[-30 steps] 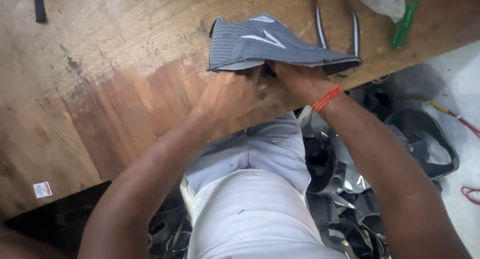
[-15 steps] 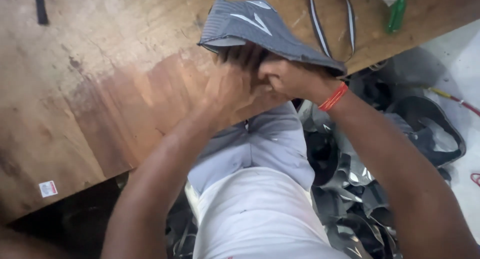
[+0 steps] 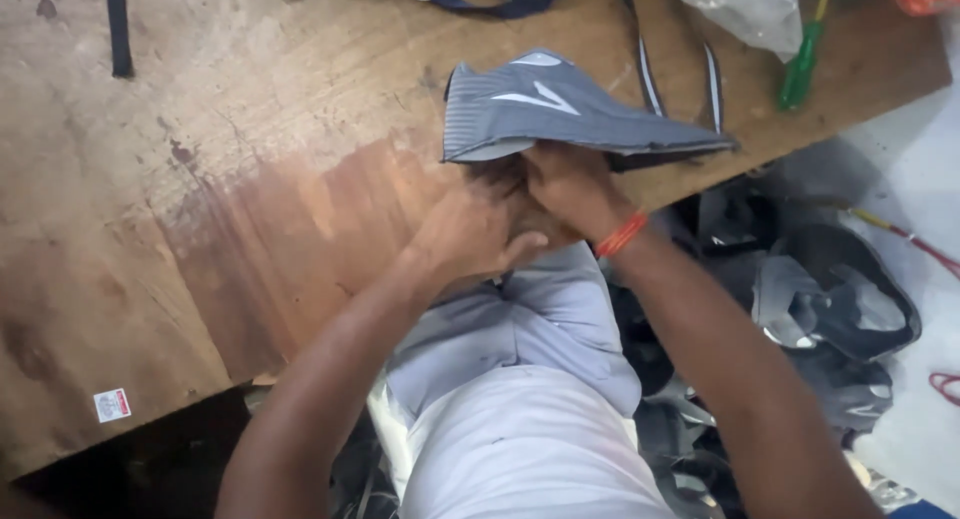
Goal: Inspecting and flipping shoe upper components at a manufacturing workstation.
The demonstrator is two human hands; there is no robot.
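While wrists bend, left hand (image 3: 470, 234) – right hand (image 3: 570, 184) grasping shoe upper (image 3: 560, 114)

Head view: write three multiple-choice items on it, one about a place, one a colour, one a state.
1. Where is the green screwdriver?
A. on the floor
B. on the wooden table, right of the shoe upper
C. in the left hand

2. What colour is the band on the right wrist?
A. orange-red
B. blue
C. white

3. How is the grey shoe upper held?
A. lying untouched
B. by the left hand only
C. by both the left hand and the right hand at the table's near edge

Answers: 1 B, it lies on the tabletop; 2 A, the band's colour shows; 3 C, both hands meet under it.
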